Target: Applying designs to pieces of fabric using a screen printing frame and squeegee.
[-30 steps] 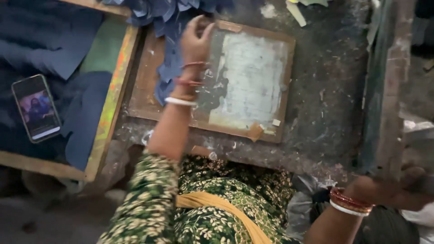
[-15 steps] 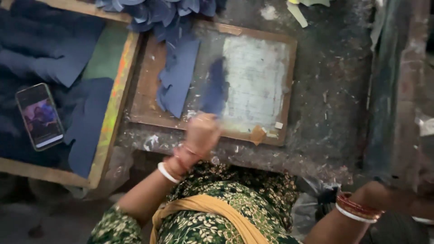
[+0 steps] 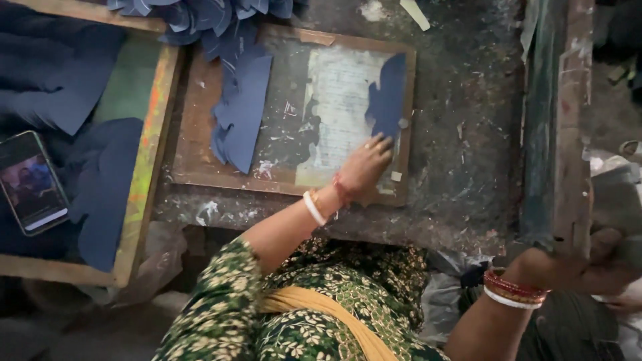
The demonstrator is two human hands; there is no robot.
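while outstretched, left hand [image 3: 364, 167] on blue piece [image 3: 386, 97]

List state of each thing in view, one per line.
Left hand: open, fingers pressing the blue piece.
Blue piece: flat on the frame's right side.
Frame: lying flat on the bench.
Blue strip: lying loose on the frame's left part.
Phone: screen lit, face up.
Right hand: closed on the squeegee.
Squeegee: off the frame, at its right.
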